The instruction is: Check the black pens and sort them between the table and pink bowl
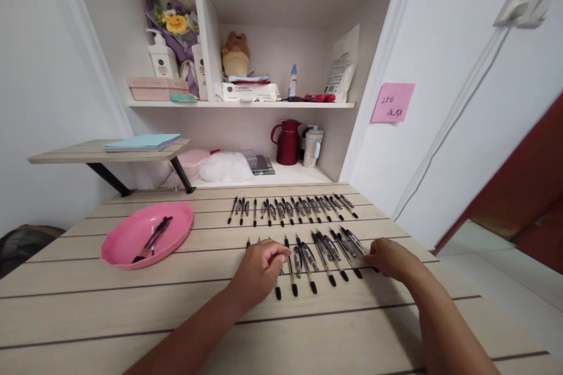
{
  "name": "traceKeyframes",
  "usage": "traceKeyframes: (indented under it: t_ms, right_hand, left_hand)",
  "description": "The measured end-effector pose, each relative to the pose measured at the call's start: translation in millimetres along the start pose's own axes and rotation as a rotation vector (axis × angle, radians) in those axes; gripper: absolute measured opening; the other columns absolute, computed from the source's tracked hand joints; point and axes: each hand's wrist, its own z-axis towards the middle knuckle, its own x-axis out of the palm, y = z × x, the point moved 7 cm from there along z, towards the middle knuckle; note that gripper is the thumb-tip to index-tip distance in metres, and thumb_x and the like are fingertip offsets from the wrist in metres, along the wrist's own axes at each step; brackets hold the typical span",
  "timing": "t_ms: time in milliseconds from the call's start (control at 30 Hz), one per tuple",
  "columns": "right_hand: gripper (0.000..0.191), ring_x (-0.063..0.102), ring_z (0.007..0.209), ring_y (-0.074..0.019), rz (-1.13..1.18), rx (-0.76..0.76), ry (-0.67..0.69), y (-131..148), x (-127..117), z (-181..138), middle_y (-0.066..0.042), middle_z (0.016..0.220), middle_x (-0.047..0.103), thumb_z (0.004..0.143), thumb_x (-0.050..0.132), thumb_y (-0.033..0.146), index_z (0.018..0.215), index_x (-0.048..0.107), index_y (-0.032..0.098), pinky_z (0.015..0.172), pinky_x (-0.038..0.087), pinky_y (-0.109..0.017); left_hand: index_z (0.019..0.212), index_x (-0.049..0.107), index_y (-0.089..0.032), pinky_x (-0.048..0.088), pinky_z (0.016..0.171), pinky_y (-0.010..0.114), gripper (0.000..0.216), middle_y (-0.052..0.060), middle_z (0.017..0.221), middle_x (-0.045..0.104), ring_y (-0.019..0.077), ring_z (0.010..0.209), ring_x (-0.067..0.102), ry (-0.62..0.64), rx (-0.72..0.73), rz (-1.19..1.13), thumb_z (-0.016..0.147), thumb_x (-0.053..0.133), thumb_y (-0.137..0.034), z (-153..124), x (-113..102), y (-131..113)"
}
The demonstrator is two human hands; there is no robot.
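Well, the left grip [264,266] is curled knuckles-up over the left end of the near row of pens [323,255]. Its fingers are bent down onto the pens there, and I cannot tell whether they pinch one or only press on it. The right grip [387,258] sits at the other end of that row, loosely curled, fingertips touching the outermost pens; whether it grasps one is hidden too. Between the two grips the black-capped pens lie side by side on the desk [132,304], caps towards the person, a few of them tilted.

Beyond this, a far row of pens [292,208] lies parallel, nearer the wall and apart from both grips. Well off to the left stands a pink tray [123,234] with a few loose pens [153,237] lying in it. Behind the tray a raised board [88,155] carries a blue book [143,142]. In the alcove past the desk stand a red jug [288,142] and, just beside it, a pale cup [313,146]. A pink note [392,102] is stuck to the wall on the right.
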Motion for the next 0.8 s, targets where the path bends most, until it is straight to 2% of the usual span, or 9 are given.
traceKeyframes:
  t_ms: [100, 167, 233, 333, 433, 533, 600, 700, 800]
  right_hand:
    - [0.024, 0.051, 0.049, -0.0151, 0.091, -0.078, 0.012, 25.3, -16.5, -15.9, -0.005, 0.054, 0.060, 0.069, 0.049, 0.036, 0.052, 0.054, 0.019, 0.045, 0.029, -0.025]
    - [0.025, 0.051, 0.050, -0.0138, 0.222, -0.182, -0.001, 55.4, -24.3, -32.8, -0.004, 0.056, 0.060, 0.073, 0.046, 0.038, 0.058, 0.055, 0.019, 0.046, 0.029, -0.024]
    - [0.022, 0.048, 0.049, -0.0119, 0.354, -0.282, 0.033, 91.0, -21.3, -54.2, -0.001, 0.054, 0.058, 0.073, 0.046, 0.035, 0.060, 0.054, 0.019, 0.046, 0.029, -0.023]
    - [0.015, 0.048, 0.050, -0.0102, 0.487, -0.447, 0.118, 143.2, -4.7, -87.5, 0.001, 0.054, 0.057, 0.070, 0.049, 0.026, 0.057, 0.052, 0.018, 0.047, 0.029, -0.021]
    - [0.016, 0.050, 0.053, -0.0102, 0.557, -0.520, 0.156, 164.5, 5.9, -102.5, 0.001, 0.058, 0.059, 0.071, 0.049, 0.027, 0.058, 0.051, 0.018, 0.049, 0.030, -0.021]
    - [0.021, 0.052, 0.055, -0.0124, 0.542, -0.465, 0.175, 142.2, 2.9, -85.4, -0.001, 0.060, 0.060, 0.075, 0.045, 0.034, 0.064, 0.054, 0.018, 0.051, 0.033, -0.022]
    - [0.022, 0.055, 0.060, -0.0144, 0.430, -0.315, 0.015, 102.4, -11.5, -57.7, -0.003, 0.066, 0.063, 0.077, 0.042, 0.034, 0.071, 0.056, 0.019, 0.054, 0.034, -0.024]
    - [0.019, 0.058, 0.072, -0.0194, 0.178, -0.031, -0.163, 37.6, -23.6, -18.7, -0.008, 0.080, 0.065, 0.073, 0.048, 0.033, 0.082, 0.057, 0.018, 0.057, 0.035, -0.026]
    - [0.029, 0.059, 0.078, -0.0216, 0.085, 0.052, -0.138, 7.0, -10.5, 4.4, -0.011, 0.088, 0.065, 0.072, 0.051, 0.032, 0.096, 0.054, 0.016, 0.059, 0.036, -0.027]
  left_hand:
    - [0.092, 0.064, -0.016, 0.042, 0.071, 0.027, 0.024, 0.007, 0.084, 0.062, 0.0172, 0.080, 0.056, 0.049, -0.131, -0.203, 0.076, 0.051, -0.028, -1.7, 12.4, 10.5]
    - [0.107, 0.056, -0.015, 0.044, 0.067, 0.028, 0.036, 0.008, 0.086, 0.060, 0.0173, 0.078, 0.056, 0.072, -0.254, -0.436, 0.075, 0.053, -0.032, -4.2, 24.9, 17.9]
    - [0.115, 0.048, -0.016, 0.045, 0.065, 0.029, 0.047, 0.010, 0.092, 0.058, 0.0178, 0.080, 0.057, 0.080, -0.357, -0.686, 0.074, 0.056, -0.037, -7.6, 38.1, 22.1]
    - [0.105, 0.050, -0.016, 0.046, 0.066, 0.030, 0.041, 0.010, 0.098, 0.056, 0.0172, 0.081, 0.058, 0.078, -0.440, -0.943, 0.073, 0.058, -0.040, -12.1, 52.6, 24.4]
    - [0.085, 0.048, -0.016, 0.046, 0.064, 0.030, 0.026, 0.007, 0.087, 0.058, 0.0141, 0.070, 0.058, 0.034, -0.516, -1.031, 0.074, 0.056, -0.039, -16.0, 56.4, 30.1]
    - [0.082, 0.042, -0.018, 0.046, 0.060, 0.032, 0.021, 0.004, 0.076, 0.058, 0.0159, 0.065, 0.059, -0.019, -0.620, -1.062, 0.079, 0.050, -0.038, -20.1, 54.0, 36.5]
    - [0.082, 0.041, -0.019, 0.046, 0.058, 0.032, 0.019, 0.000, 0.067, 0.055, 0.0165, 0.063, 0.059, -0.023, -0.673, -1.096, 0.080, 0.046, -0.037, -22.1, 53.0, 37.6]
    - [0.082, 0.039, -0.021, 0.044, 0.053, 0.028, 0.018, -0.005, 0.060, 0.049, 0.0115, 0.052, 0.054, 0.012, -0.701, -1.150, 0.082, 0.043, -0.038, -23.3, 54.1, 35.4]
    - [0.081, 0.038, -0.022, 0.039, 0.044, 0.021, 0.019, -0.007, 0.058, 0.045, 0.0080, 0.043, 0.046, 0.047, -0.688, -1.124, 0.082, 0.041, -0.041, -23.6, 56.2, 34.1]
